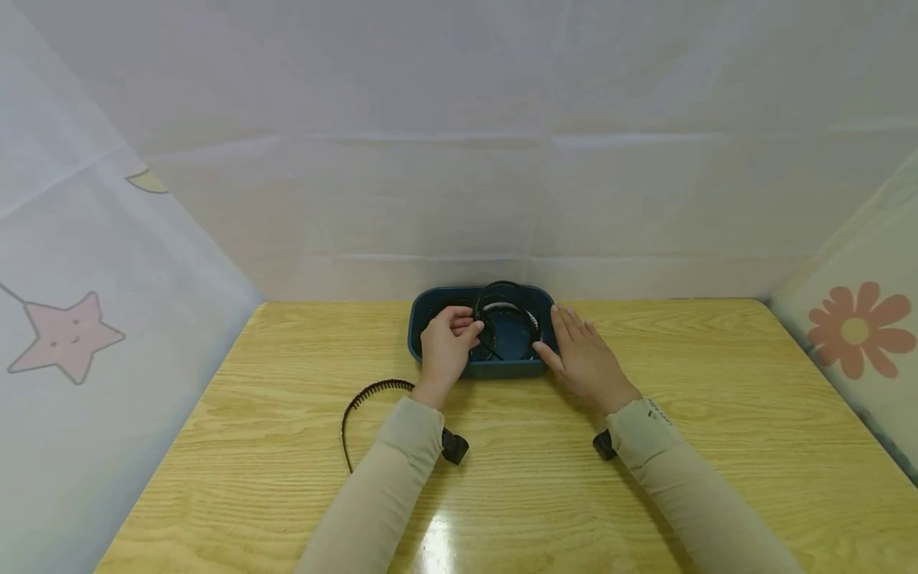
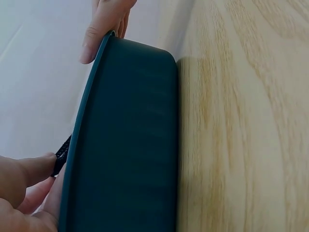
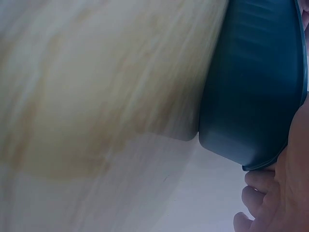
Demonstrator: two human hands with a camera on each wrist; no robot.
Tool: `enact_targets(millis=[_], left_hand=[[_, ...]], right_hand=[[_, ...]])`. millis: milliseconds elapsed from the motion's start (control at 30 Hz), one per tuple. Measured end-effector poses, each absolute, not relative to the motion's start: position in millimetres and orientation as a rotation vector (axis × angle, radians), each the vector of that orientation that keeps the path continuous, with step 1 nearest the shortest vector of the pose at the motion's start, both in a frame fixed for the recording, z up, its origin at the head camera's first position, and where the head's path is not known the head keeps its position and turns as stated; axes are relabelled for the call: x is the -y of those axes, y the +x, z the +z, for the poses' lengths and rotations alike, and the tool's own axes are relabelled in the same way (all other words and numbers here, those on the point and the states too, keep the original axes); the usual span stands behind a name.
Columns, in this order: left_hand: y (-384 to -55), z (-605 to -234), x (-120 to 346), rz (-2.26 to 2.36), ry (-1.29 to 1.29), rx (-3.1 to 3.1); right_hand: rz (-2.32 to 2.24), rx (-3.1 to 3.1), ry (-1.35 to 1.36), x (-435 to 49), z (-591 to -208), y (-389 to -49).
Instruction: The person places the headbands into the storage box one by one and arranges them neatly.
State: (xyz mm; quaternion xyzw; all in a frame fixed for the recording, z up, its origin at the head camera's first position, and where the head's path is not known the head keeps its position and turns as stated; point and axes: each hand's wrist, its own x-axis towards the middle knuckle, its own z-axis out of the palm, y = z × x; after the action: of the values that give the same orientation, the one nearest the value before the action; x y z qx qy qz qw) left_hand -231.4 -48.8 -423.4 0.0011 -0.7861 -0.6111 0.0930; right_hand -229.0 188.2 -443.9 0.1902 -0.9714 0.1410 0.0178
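Note:
A dark blue plastic basket (image 1: 502,369) stands at the back of the table with several black headbands inside. Over its left half, my left hand (image 1: 448,343) pinches a black toothed headband (image 2: 62,155) between thumb and fingers, close to the rim. Another headband (image 1: 534,323) curves inside the basket's right half. My right hand (image 1: 588,363) grips the basket's right end, thumb at the rim and fingers along the outer side. In front of the basket, left of centre, a thin black toothed headband (image 1: 380,385) lies on the table, partly hidden by my left forearm.
The wood-grain table (image 1: 272,422) reaches back to a pale cloth backdrop (image 1: 430,159) just behind the basket. Printed cloth sides stand at left and right. A dark wrist camera (image 1: 455,446) sits under my left cuff, and another (image 1: 604,445) under the right.

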Motion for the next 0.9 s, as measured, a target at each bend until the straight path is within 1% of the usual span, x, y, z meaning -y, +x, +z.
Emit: enact_targets(millis=[167, 533, 900], left_hand=[[-231, -424, 50, -1.743, -0.005, 2.414], [-227, -419, 55, -1.433, -0.023, 2.569], [-216, -412, 83, -1.494, -0.069, 2.577]], right_hand=[[0.429, 3.019, 0.598, -189, -445, -230], [0.445, 3.005, 0.608, -188, -441, -228], [0.439, 3.004, 0.604, -188, -442, -228]])
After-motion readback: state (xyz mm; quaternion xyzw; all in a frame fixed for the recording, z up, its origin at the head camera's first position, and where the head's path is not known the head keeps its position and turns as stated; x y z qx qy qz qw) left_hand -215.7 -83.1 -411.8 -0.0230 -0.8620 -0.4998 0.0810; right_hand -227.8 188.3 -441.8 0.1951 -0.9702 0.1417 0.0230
